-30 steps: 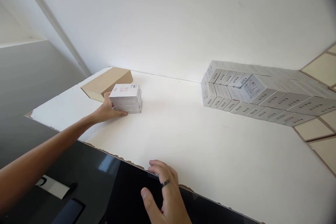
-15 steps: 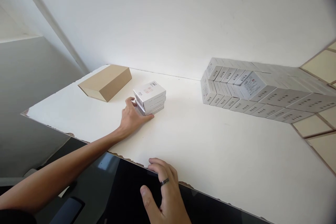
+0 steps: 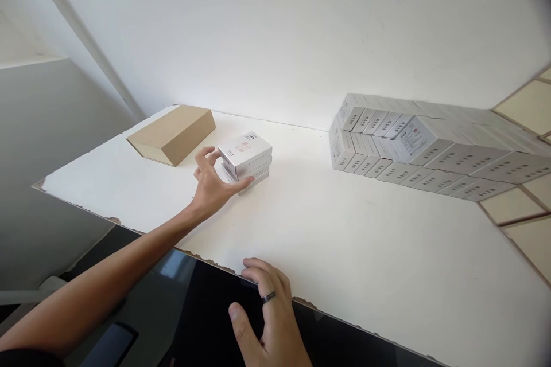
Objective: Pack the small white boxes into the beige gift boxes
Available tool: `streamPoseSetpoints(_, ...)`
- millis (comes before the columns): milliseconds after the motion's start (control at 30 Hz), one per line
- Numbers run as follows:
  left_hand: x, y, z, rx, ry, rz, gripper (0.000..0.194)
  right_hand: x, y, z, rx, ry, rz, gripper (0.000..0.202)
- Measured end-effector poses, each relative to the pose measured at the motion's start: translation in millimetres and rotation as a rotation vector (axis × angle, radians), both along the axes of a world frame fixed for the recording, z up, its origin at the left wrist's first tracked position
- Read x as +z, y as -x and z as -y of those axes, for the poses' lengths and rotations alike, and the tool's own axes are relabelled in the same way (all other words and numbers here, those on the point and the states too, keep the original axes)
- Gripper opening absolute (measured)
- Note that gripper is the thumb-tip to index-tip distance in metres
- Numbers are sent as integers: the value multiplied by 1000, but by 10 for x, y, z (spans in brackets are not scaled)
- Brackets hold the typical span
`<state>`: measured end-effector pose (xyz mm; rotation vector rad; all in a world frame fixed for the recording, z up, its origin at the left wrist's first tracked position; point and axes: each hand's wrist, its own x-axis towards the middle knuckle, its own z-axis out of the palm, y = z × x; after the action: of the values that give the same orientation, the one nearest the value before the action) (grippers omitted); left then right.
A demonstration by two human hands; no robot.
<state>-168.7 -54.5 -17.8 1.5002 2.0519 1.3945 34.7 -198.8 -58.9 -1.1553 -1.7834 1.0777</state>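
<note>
A short stack of white boxes (image 3: pixel 247 152) with dark and red print stands near the middle of the white tabletop. Its boxes are not quite lined up. My left hand (image 3: pixel 212 184) is at the stack's near left corner, thumb and fingers spread apart. The thumb tip overlaps the stack's front side; whether it touches I cannot tell. My right hand (image 3: pixel 273 309), with a dark ring on one finger, hovers at the table's front edge, fingers loosely curved and thumb apart, holding nothing.
A brown cardboard box (image 3: pixel 172 133) lies at the left rear of the white table (image 3: pixel 327 241). Along the wall at the right runs a long two-layer row of white boxes (image 3: pixel 396 149). The table's front edge is chipped. Beige tiles (image 3: pixel 516 206) show at far right.
My left hand has lifted slightly and its fingers have come away from the stack, opening wider. The white boxes and my right hand have hardly moved.
</note>
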Motion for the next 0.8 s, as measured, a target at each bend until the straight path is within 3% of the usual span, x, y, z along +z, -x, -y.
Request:
streamPoseSetpoints(200, 5, -15, -5, -9, -84, 80, 76, -7, 1, -5, 3, -3, -5, 38)
streamPoseSetpoints(533, -11, 25, 56, -4, -125, 116, 80, -7, -7, -8, 14, -6, -10, 40)
streamPoseSetpoints(800, 104, -46, 28, 6, -128, 177, 73, -11, 6, -9, 19, -5, -21, 40)
